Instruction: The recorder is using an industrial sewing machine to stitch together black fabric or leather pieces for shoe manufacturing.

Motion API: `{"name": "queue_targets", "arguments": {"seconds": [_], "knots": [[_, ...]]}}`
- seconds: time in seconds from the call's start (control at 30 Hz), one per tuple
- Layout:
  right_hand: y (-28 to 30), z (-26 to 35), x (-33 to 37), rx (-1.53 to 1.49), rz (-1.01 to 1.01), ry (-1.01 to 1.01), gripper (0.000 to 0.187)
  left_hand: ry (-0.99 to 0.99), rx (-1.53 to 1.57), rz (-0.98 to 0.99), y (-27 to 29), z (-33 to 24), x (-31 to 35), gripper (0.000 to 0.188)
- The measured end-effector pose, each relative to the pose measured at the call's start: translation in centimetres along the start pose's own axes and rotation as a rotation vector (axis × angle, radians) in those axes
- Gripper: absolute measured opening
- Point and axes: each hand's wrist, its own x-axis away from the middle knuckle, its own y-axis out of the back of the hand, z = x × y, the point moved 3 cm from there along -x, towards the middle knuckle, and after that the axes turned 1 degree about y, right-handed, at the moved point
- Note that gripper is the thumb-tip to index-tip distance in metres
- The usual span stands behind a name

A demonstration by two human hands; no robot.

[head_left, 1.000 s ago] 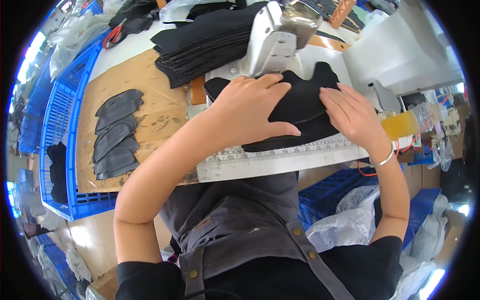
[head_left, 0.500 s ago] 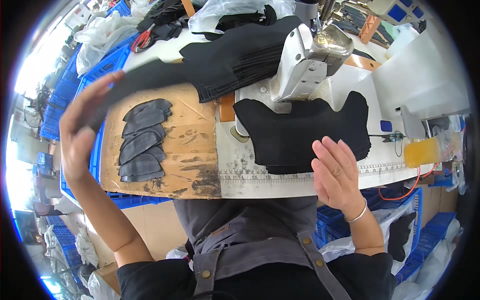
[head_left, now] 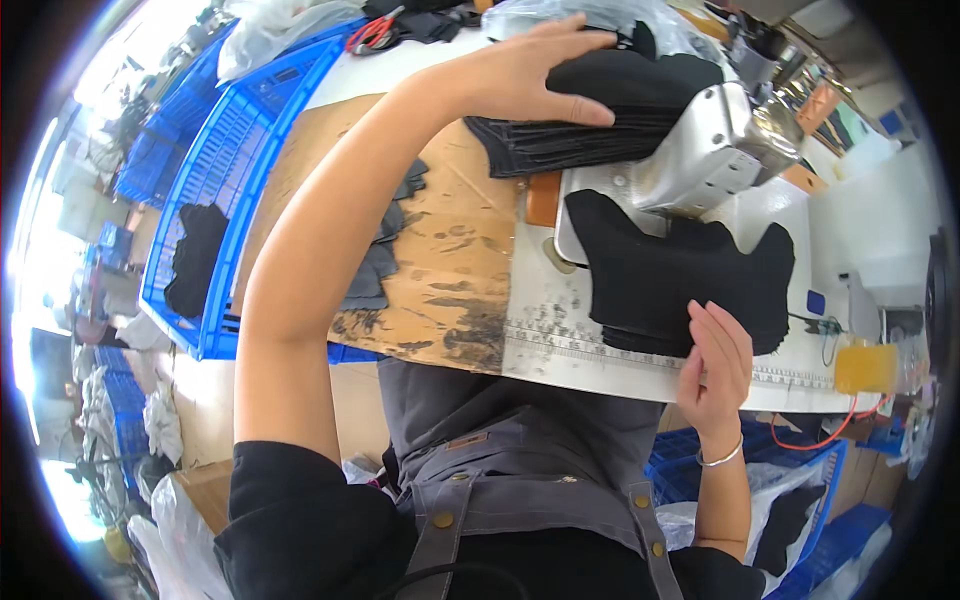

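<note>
My left hand is stretched across the table with fingers spread, at the left end of a thick stack of black fabric pieces. Nothing shows in its grasp. A second pile of black cut pieces, with notched upper edges, lies before the sewing machine. At that pile's front edge is my right hand, its fingers stretched out and touching or just above the cloth. Small dark grey fabric pieces rest on the brown board, partly hidden by my left forearm.
A blue plastic crate stands left of the board and holds a black fabric piece. Red-handled scissors lie at the back. A yellow container sits at the right edge, and a ruler strip runs along the front.
My left hand has let go of a black piece at the left and swung to the back stack. A black piece now shows in the crate. The view has turned left; my right hand stays by its pile.
</note>
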Motion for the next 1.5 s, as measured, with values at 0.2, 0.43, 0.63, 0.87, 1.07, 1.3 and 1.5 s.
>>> {"name": "queue_targets", "arguments": {"seconds": [0.2, 0.43, 0.63, 0.87, 1.07, 1.3, 1.5], "knots": [[0.2, 0.0, 0.7, 0.052, -0.022, -0.002, 0.032, 0.500, 0.038, 0.329, 5.4, 4.0, 8.6, 0.040], [0.1, -0.3, 0.5, 0.042, -0.050, 0.020, 0.029, 0.241, -0.231, 0.221, 3.8, 2.1, 16.7, 0.020], [0.2, 0.0, 0.6, 0.062, -0.035, 0.036, 0.028, 0.237, -0.238, 0.167, 3.0, 2.5, 17.5, 0.014], [-2.9, 5.5, -4.6, -0.093, 0.024, 0.181, 0.025, 1.021, 0.286, -0.043, 3.8, 5.4, 20.4, 0.015], [-13.3, 11.3, -14.9, -0.192, 0.230, 0.027, 0.066, 0.899, 0.375, 0.015, 2.9, 6.7, 21.3, 0.017], [-23.4, 10.4, -18.0, -0.193, 0.506, -0.258, 0.114, 0.869, 0.320, 0.005, 3.0, 6.3, 19.9, 0.017], [-23.4, 10.5, -18.0, -0.079, 0.616, -0.258, 0.109, 1.103, 0.211, -0.386, 7.1, 9.6, 23.9, 0.024]]}}
